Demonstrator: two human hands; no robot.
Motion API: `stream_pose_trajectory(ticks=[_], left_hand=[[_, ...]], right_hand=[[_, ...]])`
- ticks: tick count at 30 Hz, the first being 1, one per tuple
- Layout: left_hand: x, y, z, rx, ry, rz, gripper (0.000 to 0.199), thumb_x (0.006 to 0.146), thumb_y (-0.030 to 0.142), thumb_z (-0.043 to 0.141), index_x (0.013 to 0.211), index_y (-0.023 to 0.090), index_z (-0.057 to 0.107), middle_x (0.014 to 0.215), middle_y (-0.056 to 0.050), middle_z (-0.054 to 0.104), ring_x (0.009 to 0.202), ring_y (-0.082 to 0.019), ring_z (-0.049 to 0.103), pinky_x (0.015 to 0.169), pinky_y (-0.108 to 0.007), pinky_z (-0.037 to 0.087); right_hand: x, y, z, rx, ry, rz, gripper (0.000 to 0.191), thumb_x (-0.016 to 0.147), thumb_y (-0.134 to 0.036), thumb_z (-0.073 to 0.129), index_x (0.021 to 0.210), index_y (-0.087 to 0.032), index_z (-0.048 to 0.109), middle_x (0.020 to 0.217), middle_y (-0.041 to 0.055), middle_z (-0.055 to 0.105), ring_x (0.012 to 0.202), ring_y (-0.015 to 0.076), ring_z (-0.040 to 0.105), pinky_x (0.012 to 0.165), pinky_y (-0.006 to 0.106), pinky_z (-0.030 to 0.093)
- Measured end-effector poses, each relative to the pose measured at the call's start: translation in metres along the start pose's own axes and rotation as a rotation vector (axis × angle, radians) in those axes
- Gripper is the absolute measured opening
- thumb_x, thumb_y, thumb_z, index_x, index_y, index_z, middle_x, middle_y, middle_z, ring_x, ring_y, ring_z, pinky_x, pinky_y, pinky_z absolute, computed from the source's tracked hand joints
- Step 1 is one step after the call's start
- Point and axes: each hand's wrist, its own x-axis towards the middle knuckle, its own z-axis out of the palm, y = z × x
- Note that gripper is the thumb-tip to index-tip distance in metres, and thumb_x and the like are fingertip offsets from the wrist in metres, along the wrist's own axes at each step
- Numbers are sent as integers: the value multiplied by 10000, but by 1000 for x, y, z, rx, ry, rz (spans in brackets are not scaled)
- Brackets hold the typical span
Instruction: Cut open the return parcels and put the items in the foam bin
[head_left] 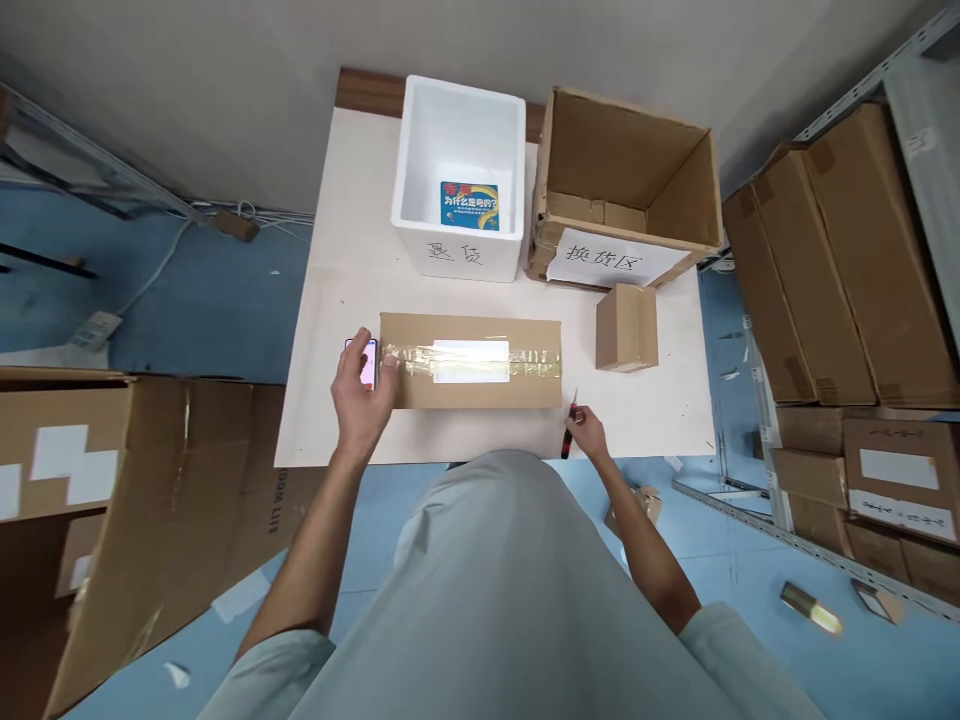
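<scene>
A long brown cardboard box (480,397) lies on the white table, with shiny tape along its top and a white label in the middle. At its left end is my left hand (361,405), fingers apart, thumb over the box's edge. A phone with a lit screen (369,368) lies between the thumb and fingers, partly covered. Near the front edge, right of the box, my right hand (587,432) is closed on a red and black utility knife (567,440), its blade pointing away from me. A small brown box (627,328) stands farther right.
At the back of the table (315,425) stand a white foam bin (457,252) with a blue booklet (469,206) inside and an open cardboard box (626,225) with a handwritten sign. Large cartons (210,450) flank the left side; shelves with boxes (900,470) are on the right.
</scene>
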Motion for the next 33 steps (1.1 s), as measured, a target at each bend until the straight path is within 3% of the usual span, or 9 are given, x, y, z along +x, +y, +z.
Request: stream_pose_trajectory(ticks=[3,6,8,12,18,23,25,30,33], left_hand=[[-1,-25,-10,-112,-38,-89,622,1107,516,605,1580,115,562,1646,-160,591,1509,-301,579,1312,-558,457],[-4,-35,-8,-225,-79,-123,618,1086,541,621,1541,123,618,1602,-160,641,1480,-295,621,1281,-519,503],[-6,-37,-5,-285,-116,-143,636,1065,561,642,1552,151,624,1597,-156,649,1485,-296,626,1278,-494,509],[-14,-34,-4,-346,-139,-175,668,1027,566,696,1573,189,626,1601,-153,647,1495,-303,623,1267,-458,518],[-34,-24,-8,-454,-204,-182,627,993,502,749,1546,220,659,1557,-119,688,1426,-293,682,1227,-476,564],[-38,-29,-12,-424,-314,-113,428,1000,441,714,1386,260,749,1528,-84,689,1379,-279,700,1058,-429,681],[-34,-33,-13,-406,-339,-82,377,994,433,713,1323,260,772,1505,-84,684,1348,-275,708,1004,-411,701],[-23,-41,-14,-402,-402,-77,384,966,421,733,1312,259,770,1449,-93,669,1326,-277,697,935,-383,716],[-22,-43,-14,-422,-407,-82,385,957,413,738,1306,255,771,1441,-93,656,1328,-277,690,928,-382,718]], right_hand=[[-7,-23,-22,238,97,-32,446,1074,-513,382,1295,-182,584,1068,73,733,909,216,763,781,356,646],[-18,-54,-40,620,168,-111,615,991,-736,502,1285,-208,615,1161,92,738,937,223,755,721,365,683],[-27,-75,-47,713,207,-128,671,942,-792,569,1287,-220,631,1226,101,741,979,221,741,730,361,699],[-50,-103,-52,628,330,-67,662,953,-784,553,1277,-214,641,1213,99,749,932,209,733,746,361,701],[-76,-104,-62,475,499,10,606,962,-750,499,1205,-212,632,1143,108,765,786,190,699,696,352,655],[-94,-129,-87,34,617,-51,533,1079,-661,386,1227,-226,655,1075,130,795,868,269,735,843,418,598],[-103,-157,-90,-73,576,-141,530,1113,-632,384,1333,-236,659,1067,125,801,932,307,746,885,430,577],[-115,-242,-73,-206,98,-513,492,1149,-603,448,1421,-284,706,1258,88,798,1115,316,744,965,381,537],[-111,-278,-58,-373,-85,-574,485,1166,-595,426,1416,-305,722,1149,66,802,1016,282,744,893,330,516]])
